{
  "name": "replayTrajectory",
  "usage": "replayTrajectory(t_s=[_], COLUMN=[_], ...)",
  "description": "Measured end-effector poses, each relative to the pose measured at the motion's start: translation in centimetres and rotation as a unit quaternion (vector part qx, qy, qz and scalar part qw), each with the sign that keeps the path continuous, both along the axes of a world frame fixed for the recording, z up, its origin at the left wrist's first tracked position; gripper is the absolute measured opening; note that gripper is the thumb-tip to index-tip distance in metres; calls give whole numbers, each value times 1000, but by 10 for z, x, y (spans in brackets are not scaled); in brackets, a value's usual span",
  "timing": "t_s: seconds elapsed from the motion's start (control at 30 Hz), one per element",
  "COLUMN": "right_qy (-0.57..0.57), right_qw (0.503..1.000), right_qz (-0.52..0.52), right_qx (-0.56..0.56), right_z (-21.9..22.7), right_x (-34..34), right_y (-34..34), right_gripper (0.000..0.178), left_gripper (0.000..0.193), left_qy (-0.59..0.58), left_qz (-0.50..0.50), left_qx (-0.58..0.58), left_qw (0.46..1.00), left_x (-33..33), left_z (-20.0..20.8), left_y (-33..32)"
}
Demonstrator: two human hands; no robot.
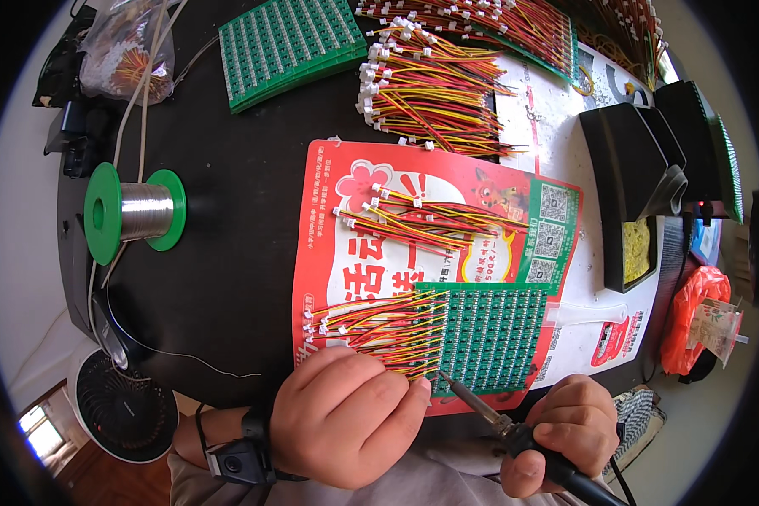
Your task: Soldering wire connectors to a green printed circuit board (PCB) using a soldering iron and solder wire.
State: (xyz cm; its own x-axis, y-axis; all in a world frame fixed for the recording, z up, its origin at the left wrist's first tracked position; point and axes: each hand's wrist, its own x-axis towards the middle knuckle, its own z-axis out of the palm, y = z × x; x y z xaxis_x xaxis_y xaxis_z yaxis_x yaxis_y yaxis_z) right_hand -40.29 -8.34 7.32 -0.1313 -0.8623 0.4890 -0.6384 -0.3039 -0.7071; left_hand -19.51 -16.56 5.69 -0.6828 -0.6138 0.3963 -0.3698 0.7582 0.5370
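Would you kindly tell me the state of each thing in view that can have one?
Circuit board: lying flat, wires along its left side.
Right hand: closed around the soldering iron.
Soldering iron: tip near the board's lower left corner; heat cannot be told.
Left hand: curled; whether pinching a wire, unclear.
Loose wires: lying apart from the board.
Solder spool: on its side.
Green boards: stacked.
Fan: running or not, cannot tell.

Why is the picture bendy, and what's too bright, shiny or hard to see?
In the head view, the wide fisheye lens curves the left edge of the flat black table; in the head view, the bright window at lower left is washed out, silvery metal wire glints on the green plastic spool, and the green rectangular circuit panel has parts too small to tell.
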Motion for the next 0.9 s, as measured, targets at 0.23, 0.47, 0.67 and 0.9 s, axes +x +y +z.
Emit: replayTrajectory(t_s=[0.23, 0.47, 0.67, 0.9], right_qy=[-2, 7, -74, -57], right_qw=[1000, 1000, 993, 994], right_qz=[2, 12, 81, 93], right_qx=[12, 21, -52, -19], right_z=[-1, 3, 6, 13], right_x=[1, -3, -6, -9], right_y=[-1, 1, -15, -16], right_gripper=[31, 31, 21, 22], left_gripper=[14, 18, 17, 17], left_qy=[-10, 13, 2, 9], left_qz=[-3, -2, 4, 4], left_qx=[0, -20, -15, -16], left_qw=[1000, 1000, 1000, 1000], left_x=[1, -4, -2, -4], left_z=[0, -2, -2, -2], left_y=[0, 2, 2, 1])
